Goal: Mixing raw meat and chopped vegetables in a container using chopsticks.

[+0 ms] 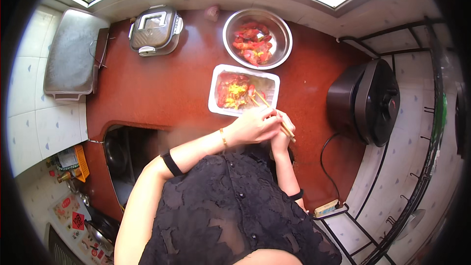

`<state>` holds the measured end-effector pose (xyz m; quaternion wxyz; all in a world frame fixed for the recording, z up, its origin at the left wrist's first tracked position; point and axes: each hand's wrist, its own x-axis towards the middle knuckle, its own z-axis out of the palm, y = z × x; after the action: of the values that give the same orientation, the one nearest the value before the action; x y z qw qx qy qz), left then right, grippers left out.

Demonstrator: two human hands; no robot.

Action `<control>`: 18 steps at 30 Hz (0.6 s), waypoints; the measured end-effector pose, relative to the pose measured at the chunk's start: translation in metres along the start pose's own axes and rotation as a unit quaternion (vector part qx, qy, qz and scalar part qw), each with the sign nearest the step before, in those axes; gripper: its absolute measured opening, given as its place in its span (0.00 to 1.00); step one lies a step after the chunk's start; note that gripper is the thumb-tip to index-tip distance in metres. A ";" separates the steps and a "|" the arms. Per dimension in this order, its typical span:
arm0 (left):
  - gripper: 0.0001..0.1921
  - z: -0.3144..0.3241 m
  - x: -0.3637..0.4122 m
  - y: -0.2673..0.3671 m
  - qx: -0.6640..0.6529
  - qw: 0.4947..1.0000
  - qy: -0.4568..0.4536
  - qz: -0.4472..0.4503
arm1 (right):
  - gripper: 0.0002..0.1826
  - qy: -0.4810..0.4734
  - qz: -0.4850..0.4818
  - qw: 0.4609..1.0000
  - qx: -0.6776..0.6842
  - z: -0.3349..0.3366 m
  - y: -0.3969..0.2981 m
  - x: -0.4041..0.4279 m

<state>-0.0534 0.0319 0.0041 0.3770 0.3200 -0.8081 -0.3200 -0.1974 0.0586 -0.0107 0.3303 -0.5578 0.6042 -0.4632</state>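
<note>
Wooden chopsticks point(288, 132) run from my hands down into a white plastic tray point(275, 98). Their tips meet a reddish piece of the cooked crayfish point(225, 95), which is topped with chopped yellow bits. My right hand point(281, 138) is closed about the chopsticks, partly hidden behind the left. Bent fingers of my left hand point(259, 123) overlap the shafts close to the right hand; whether they grip cannot be told. Just beyond the tray, a round stainless steel bowl point(227, 42) contains more red crayfish with some yellow bits.
A lidded container point(153, 31) and a piece of red onion point(212, 13) sit at the back of the red-brown counter point(162, 88). A metal pan point(70, 55) leans left. A dark electric cooker point(362, 103) with a cord stands right, by a black rack point(423, 154). A counter opening point(134, 154) lies front left.
</note>
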 end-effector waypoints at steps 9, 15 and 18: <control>0.20 0.023 -0.005 -0.001 0.098 0.992 -0.081 -0.006 | 0.21 0.122 0.253 0.887 0.367 0.005 0.068 -0.008; 0.24 0.024 -0.014 -0.010 0.144 0.982 -0.115 -0.049 | 0.17 0.114 0.236 0.911 0.319 -0.002 0.054 -0.010; 0.22 0.023 -0.014 -0.011 0.144 0.983 -0.096 -0.060 | 0.14 0.044 0.175 0.974 0.133 -0.007 0.034 -0.009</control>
<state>-0.0623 0.0425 -0.0213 0.2277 0.3868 -0.8574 -0.2519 -0.2151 0.0666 -0.0409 0.4504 -0.3732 0.6399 -0.4983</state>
